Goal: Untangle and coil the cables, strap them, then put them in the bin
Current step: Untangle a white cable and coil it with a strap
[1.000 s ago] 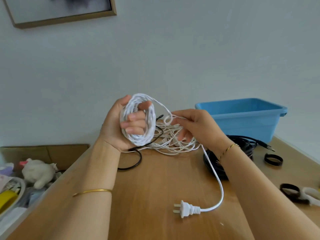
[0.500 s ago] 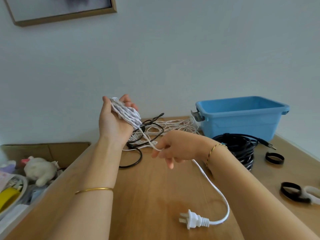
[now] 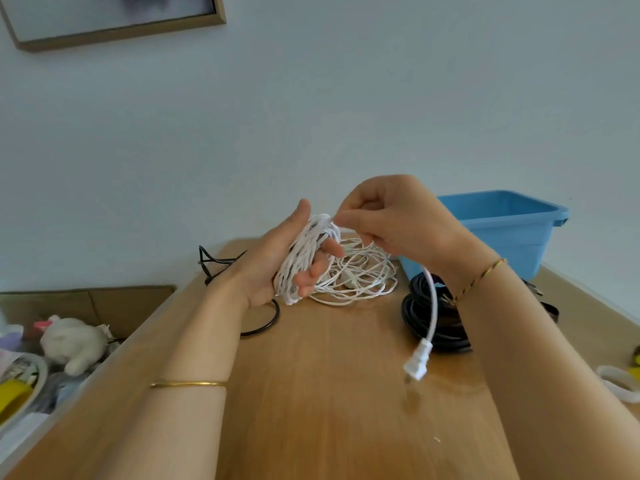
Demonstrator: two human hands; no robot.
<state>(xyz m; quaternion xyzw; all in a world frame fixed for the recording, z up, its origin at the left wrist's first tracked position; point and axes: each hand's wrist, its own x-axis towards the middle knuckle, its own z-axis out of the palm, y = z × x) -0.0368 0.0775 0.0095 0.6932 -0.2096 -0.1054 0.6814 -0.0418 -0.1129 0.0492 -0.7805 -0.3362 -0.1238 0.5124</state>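
Left hand [image 3: 266, 271] holds white coil [image 3: 302, 256]; right hand [image 3: 391, 220] pinches cable [image 3: 432, 306].

Bright, diffuse light, cool cast on the wall [image 3: 346, 98]; shadows soft and faint, mild sheen on the table [image 3: 329, 393] near the plug [image 3: 417, 363], faint reflection under it. Plug is motion-blurred, rest of the shot slightly smeared, fine detail soft. Wide-angle warp at the edges: table sides splay outward, picture frame [image 3: 121, 31] top left sits skewed, clutter [image 3: 41, 375] at the left edge is mushy.
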